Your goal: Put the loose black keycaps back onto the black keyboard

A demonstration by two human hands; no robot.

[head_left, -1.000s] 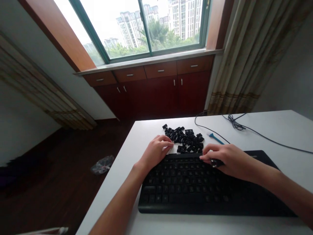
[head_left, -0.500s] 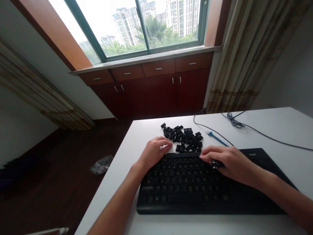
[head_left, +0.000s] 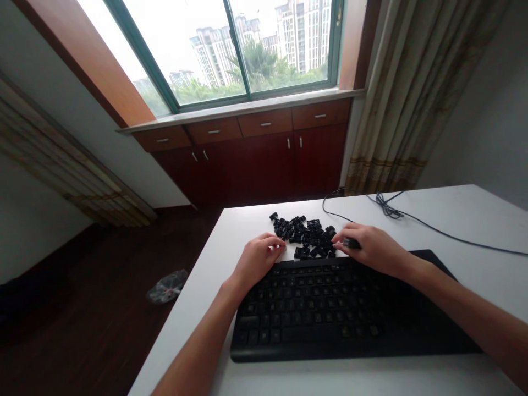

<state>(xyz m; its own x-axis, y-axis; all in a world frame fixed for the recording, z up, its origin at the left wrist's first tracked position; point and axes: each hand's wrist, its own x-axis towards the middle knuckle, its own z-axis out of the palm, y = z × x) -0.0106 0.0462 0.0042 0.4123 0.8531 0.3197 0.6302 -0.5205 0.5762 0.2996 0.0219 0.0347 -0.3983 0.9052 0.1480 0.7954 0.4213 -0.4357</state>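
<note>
A black keyboard (head_left: 330, 308) lies on the white table (head_left: 412, 379) in front of me. Behind it sits a heap of loose black keycaps (head_left: 303, 234). My left hand (head_left: 258, 258) rests at the keyboard's top left corner, fingers curled, with fingertips beside the heap. My right hand (head_left: 369, 247) reaches over the keyboard's top edge to the right side of the heap. Its fingers are closed around a small dark object that I cannot name.
A black cable (head_left: 412, 220) runs across the back right of the table. Past the table's far edge are dark red cabinets (head_left: 256, 154) under a window, curtains (head_left: 412, 88) at right, and a plastic bag (head_left: 167, 286) on the wooden floor.
My right hand has moved forward from the keyboard keys to the keycap heap, carrying the small dark object and covering the blue tool seen earlier. The left hand barely moved.
</note>
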